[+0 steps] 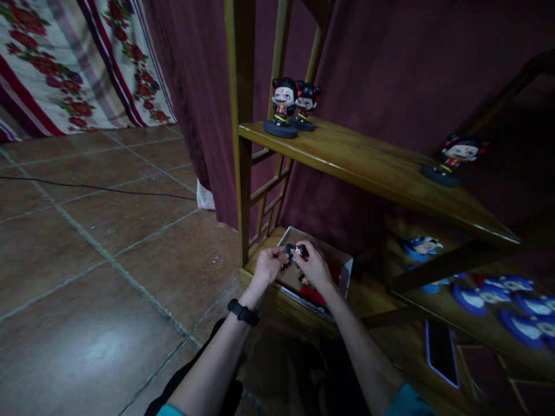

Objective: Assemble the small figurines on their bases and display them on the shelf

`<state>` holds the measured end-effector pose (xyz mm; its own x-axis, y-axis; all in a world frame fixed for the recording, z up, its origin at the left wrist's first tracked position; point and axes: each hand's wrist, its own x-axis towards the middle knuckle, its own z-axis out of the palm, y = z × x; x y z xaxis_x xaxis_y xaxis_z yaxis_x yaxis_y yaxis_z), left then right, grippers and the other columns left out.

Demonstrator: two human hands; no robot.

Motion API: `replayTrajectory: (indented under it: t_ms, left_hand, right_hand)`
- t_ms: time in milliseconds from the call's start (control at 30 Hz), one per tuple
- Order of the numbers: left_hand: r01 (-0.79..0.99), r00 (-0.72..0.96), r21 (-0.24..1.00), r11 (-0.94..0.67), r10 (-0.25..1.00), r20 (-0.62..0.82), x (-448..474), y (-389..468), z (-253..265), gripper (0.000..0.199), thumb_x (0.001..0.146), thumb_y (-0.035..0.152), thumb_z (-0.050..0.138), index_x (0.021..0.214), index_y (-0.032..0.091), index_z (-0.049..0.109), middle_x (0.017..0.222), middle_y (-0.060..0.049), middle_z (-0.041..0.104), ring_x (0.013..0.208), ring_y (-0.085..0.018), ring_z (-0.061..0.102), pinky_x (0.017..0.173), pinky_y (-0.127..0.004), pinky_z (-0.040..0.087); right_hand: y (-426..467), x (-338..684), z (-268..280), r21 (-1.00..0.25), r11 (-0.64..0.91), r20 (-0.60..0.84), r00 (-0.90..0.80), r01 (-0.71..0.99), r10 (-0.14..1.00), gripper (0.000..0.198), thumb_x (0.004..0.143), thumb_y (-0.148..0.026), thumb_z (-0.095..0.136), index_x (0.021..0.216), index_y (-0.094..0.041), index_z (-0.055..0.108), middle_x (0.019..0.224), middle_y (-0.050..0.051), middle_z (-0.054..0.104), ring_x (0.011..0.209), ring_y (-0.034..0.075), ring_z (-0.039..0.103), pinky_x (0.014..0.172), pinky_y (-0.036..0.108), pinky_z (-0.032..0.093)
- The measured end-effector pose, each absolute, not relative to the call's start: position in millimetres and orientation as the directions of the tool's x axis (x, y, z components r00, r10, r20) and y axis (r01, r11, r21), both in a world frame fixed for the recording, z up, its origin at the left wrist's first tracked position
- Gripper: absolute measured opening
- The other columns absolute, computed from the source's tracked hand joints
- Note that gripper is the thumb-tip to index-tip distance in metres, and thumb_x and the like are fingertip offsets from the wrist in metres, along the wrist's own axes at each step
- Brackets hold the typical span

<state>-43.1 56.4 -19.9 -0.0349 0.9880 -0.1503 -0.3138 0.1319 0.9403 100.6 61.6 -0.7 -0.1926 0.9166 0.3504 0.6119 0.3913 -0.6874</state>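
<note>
While held over the shallow, pale-edged brown cardboard box (346, 274): small black-haired figurine (298, 251) on round dark base (288, 249), pinched by bare left hand (269, 264) near base, bare right hand (313, 266) near head.
Red-clothed figurine below (309, 292): liable to knocks, given a loose pinch above.
Base: perhaps breakable under uneven twisting.

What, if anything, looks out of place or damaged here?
Nothing looks plainly broken or spilled, though the figurine between left hand and right hand is too small to judge. A small shiny scrap on the tiled floor beside the shelf unit looks like stray litter, and a dark cable trails loosely across the floor.
</note>
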Motion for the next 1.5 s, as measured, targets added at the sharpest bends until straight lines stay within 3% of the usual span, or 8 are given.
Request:
replayTrajectory:
  t_ms: [400, 600, 900, 1167, 1500]
  left_hand:
    - [-0.262, -0.025, 0.956, 0.133, 0.989, -0.145, -47, 58, -24, 0.029, 0.053, 0.023, 0.078, 0.078, 0.010, 0.072, 0.059, -0.003, 0.064, 0.049, -0.009, 0.051, 0.049, -0.020, 0.039]
    - [-0.322, -0.061, 0.935, 0.151, 0.982, -0.179, -45, 58, -25, 0.027, 0.053, 0.024, 0.080, 0.074, 0.009, 0.071, 0.057, -0.004, 0.063, 0.048, -0.008, 0.052, 0.050, -0.020, 0.041]
    - [-0.254, -0.025, 0.960, 0.119, 0.991, -0.130, -46, 59, -25, 0.031, 0.054, 0.027, 0.078, 0.080, 0.010, 0.072, 0.056, -0.003, 0.062, 0.048, -0.008, 0.050, 0.049, -0.020, 0.038]
    - [-0.239, -0.017, 0.963, 0.126, 0.991, -0.134, -47, 58, -27, 0.035, 0.055, 0.031, 0.078, 0.083, 0.009, 0.072, 0.058, -0.004, 0.063, 0.049, -0.009, 0.052, 0.050, -0.020, 0.040]
    - [-0.291, -0.008, 0.943, 0.161, 0.985, -0.171, -45, 56, -24, 0.032, 0.056, 0.028, 0.078, 0.081, 0.008, 0.072, 0.061, -0.006, 0.065, 0.051, -0.008, 0.054, 0.053, -0.020, 0.042]
  right_hand:
    - [65, 103, -6, -0.752, 0.319, 0.274, -0.167, 0.577, 0.947, 0.023, 0.074, -0.029, 0.050, 0.097, -0.025, 0.057, 0.085, 0.000, 0.063, 0.076, 0.016, 0.058, 0.067, 0.027, 0.046]
    - [65, 102, -6, -0.797, 0.284, 0.238, -0.155, 0.533, 0.959, 0.023, 0.074, -0.032, 0.051, 0.095, -0.023, 0.058, 0.081, 0.000, 0.063, 0.072, 0.015, 0.057, 0.065, 0.027, 0.046]
    - [68, 104, -10, -0.833, 0.245, 0.207, -0.132, 0.495, 0.969, 0.025, 0.072, -0.032, 0.053, 0.095, -0.023, 0.059, 0.079, 0.000, 0.063, 0.069, 0.016, 0.058, 0.062, 0.026, 0.047]
    - [68, 104, -11, -0.828, 0.266, 0.221, -0.148, 0.494, 0.964, 0.025, 0.074, -0.031, 0.052, 0.096, -0.023, 0.059, 0.083, 0.001, 0.064, 0.074, 0.016, 0.059, 0.066, 0.027, 0.048]
    - [66, 106, -9, -0.733, 0.325, 0.261, -0.194, 0.597, 0.946, 0.023, 0.078, -0.028, 0.049, 0.099, -0.025, 0.057, 0.091, 0.001, 0.065, 0.080, 0.016, 0.059, 0.072, 0.028, 0.047]
